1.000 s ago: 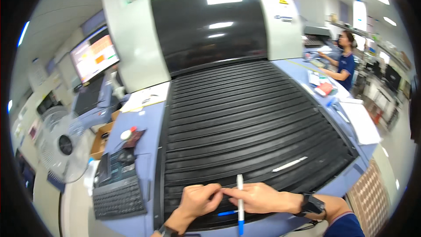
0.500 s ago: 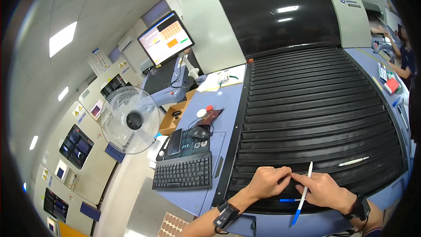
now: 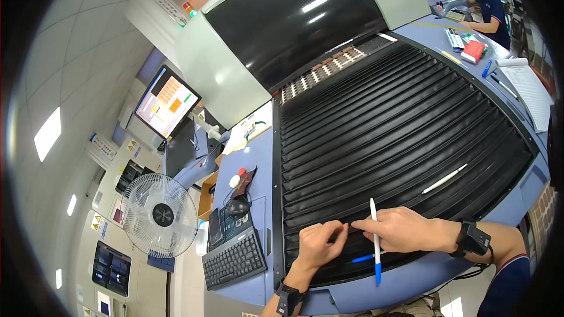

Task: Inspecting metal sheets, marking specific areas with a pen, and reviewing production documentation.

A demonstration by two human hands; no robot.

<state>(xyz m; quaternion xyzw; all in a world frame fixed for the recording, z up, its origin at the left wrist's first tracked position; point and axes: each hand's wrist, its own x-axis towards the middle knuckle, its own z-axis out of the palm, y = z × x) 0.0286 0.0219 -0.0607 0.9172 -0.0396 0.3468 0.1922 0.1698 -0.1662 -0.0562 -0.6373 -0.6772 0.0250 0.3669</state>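
right hand (image 3: 399, 229) points left over black bellows cover (image 3: 376, 141), gripping white-blue pen (image 3: 376, 246), blue end near. left hand (image 3: 320, 243) curled just beside right fingertip; can't tell if gripping.

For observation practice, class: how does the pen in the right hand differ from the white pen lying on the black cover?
The held pen has a blue end; the lying pen shows no blue. The held pen is in the right hand; the lying pen rests untouched on the black cover. The held pen runs nearly upright in the picture; the lying pen slants. Both are slim and mostly white.
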